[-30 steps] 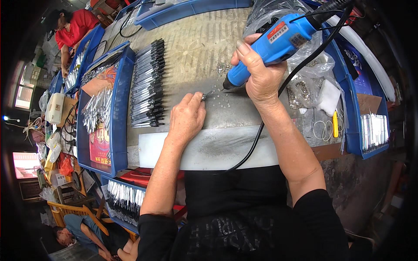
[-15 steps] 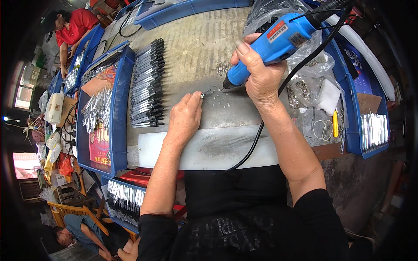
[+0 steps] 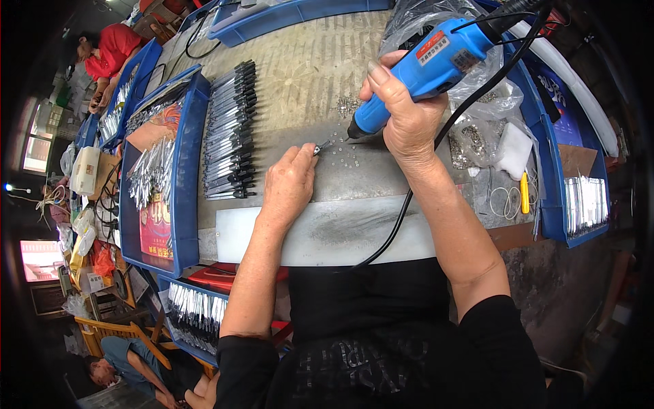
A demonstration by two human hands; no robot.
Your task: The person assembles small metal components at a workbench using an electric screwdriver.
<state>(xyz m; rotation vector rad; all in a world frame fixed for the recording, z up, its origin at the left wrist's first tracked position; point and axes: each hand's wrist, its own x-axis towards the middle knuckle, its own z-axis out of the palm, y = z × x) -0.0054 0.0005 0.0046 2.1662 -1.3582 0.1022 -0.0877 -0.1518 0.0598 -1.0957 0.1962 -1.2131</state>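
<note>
My right hand [image 3: 412,126] is wrapped round a blue electric screwdriver [image 3: 426,68]. Its dark tip slants down to the left, close over scattered small metal nuts [image 3: 354,162] on the table. To the left of that tip, my left hand [image 3: 289,180] is closed, with a small silver metal part [image 3: 320,147] pinched at its fingertips. The part's exact kind is too small to make out. Left of this hand lies a long row of silver-and-black pen-like tools [image 3: 230,133], side by side.
A blue tray [image 3: 191,184] with loose silver pieces stands left. On the right are a clear bag of small metal parts [image 3: 470,140], a yellow-handled tool [image 3: 524,193] and another blue tray [image 3: 555,204]. The screwdriver's black cable [image 3: 463,112] crosses my right forearm. Two other people sit at the left.
My hands and the screwdriver are almost where they were. At the far left, the person in red has drawn their hands up and together.
</note>
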